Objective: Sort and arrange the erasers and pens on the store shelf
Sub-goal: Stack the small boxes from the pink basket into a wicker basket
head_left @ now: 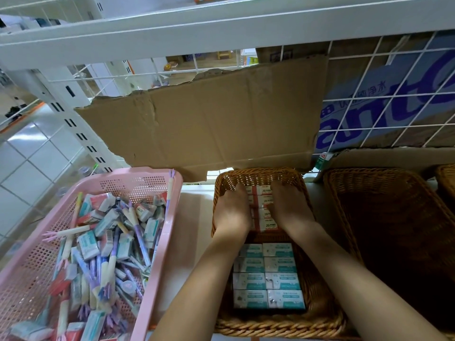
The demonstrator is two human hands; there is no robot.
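Observation:
A brown wicker basket [320, 286] stands on the shelf in the middle. Teal-and-white erasers [268, 276] lie in neat rows in its near half. Red-and-white 2B erasers [264, 200] are lined up in its far half. My left hand [232, 210] and my right hand [290, 205] rest palm down on either side of the red-and-white row, fingers touching the erasers. Whether either hand grips one is hidden. A pink plastic basket [32, 262] at the left holds a loose heap of erasers and pens [108, 244].
An empty wicker basket [394, 230] stands at the right, with the edge of another [446, 178] beyond it. Torn cardboard [202, 124] leans against the white wire back grid [384, 99]. A white shelf board [172, 28] runs overhead. Tiled floor shows at the left.

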